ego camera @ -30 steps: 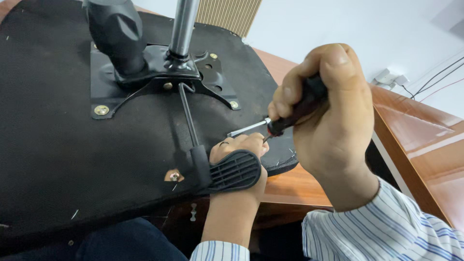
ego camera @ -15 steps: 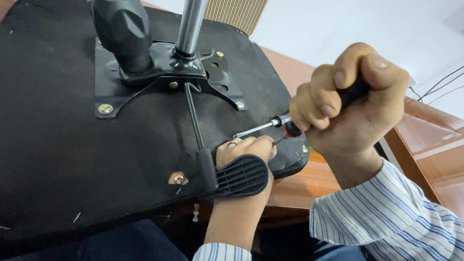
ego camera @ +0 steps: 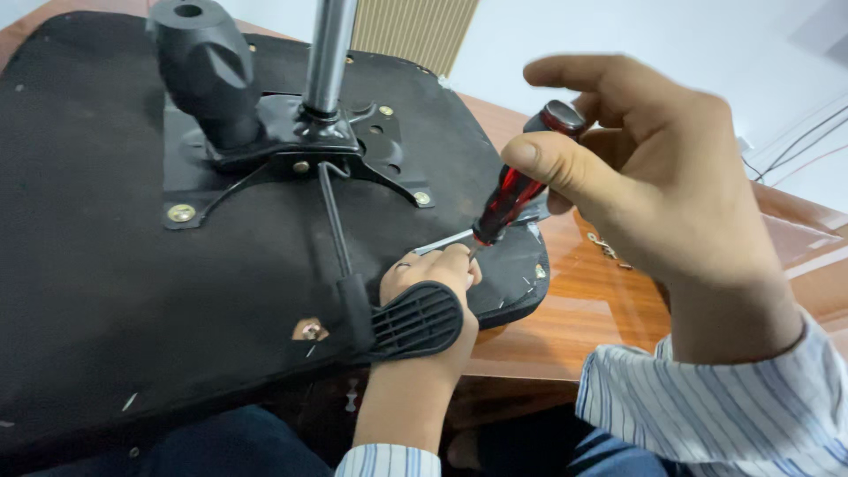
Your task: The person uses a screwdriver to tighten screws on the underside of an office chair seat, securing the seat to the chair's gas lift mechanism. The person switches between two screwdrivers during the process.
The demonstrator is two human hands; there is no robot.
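Gripping a red-handled screwdriver (ego camera: pixel 521 181) loosely, thumb and fingertips half open around the handle at centre right of the frame, the right hand (ego camera: pixel 654 185) angles the shaft down toward the left hand (ego camera: pixel 433 283), which lies curled and empty-looking on the black underside of an upturned chair seat (ego camera: pixel 106 265), fingertips beside the tip and just above the ribbed lever paddle (ego camera: pixel 415 320). With so light a hold, the tip could skid off its screw and jab those fingers, or gouge the fabric. The metal mounting plate (ego camera: pixel 283 141) and gas column (ego camera: pixel 329 53) stand at upper left, the seat resting on a wooden table (ego camera: pixel 574 309).
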